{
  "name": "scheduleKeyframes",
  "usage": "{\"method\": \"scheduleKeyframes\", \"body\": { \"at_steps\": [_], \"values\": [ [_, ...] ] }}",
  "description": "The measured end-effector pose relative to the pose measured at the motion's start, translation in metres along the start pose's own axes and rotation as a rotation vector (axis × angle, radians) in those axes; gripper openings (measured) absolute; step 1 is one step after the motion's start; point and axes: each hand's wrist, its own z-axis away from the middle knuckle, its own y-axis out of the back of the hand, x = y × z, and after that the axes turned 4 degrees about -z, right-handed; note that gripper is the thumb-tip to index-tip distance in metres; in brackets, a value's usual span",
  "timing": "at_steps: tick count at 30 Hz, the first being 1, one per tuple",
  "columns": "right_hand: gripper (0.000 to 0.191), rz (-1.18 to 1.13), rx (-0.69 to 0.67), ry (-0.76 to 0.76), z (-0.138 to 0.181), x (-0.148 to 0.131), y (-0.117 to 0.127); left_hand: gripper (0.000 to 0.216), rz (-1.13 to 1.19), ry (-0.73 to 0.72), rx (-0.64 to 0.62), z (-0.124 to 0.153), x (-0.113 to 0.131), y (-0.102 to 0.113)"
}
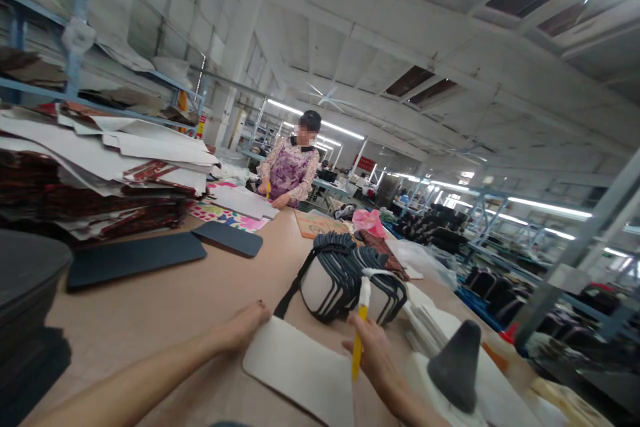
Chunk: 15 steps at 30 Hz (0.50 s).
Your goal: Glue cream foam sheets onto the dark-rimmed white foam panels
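Note:
My left hand (243,327) lies on the brown table (165,300), its fingers curled against the far edge of a flat white panel (300,367). My right hand (373,353) grips a yellow-handled brush (361,320) with a white tip, held upright over the panel's right side. Just beyond stands a row of stacked white pieces with dark edges (350,277).
A person in a purple patterned top (290,170) works at the table's far end. Piles of sheets (100,173) and dark flat panels (135,257) lie at left. A dark cone (457,363) sits at right, a black tub (25,280) at near left.

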Motion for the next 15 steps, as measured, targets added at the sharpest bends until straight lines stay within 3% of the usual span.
{"method": "scheduleKeyframes", "body": {
  "at_steps": [5, 9, 12, 15],
  "values": [
    [0.041, 0.112, 0.038, 0.031, -0.066, 0.005, 0.008, 0.027, -0.032, 0.071, 0.125, -0.035, -0.027, 0.025],
    [0.060, 0.170, 0.019, -0.020, -0.125, 0.000, -0.003, 0.033, -0.059, 0.092, 0.177, -0.033, -0.040, 0.046],
    [0.068, 0.203, 0.000, -0.131, -0.149, -0.003, -0.018, 0.032, -0.054, 0.052, 0.142, -0.020, -0.048, 0.056],
    [0.063, 0.208, -0.025, -0.168, -0.154, -0.003, -0.027, 0.022, -0.022, 0.043, 0.033, -0.009, -0.054, 0.066]
  ]
}}
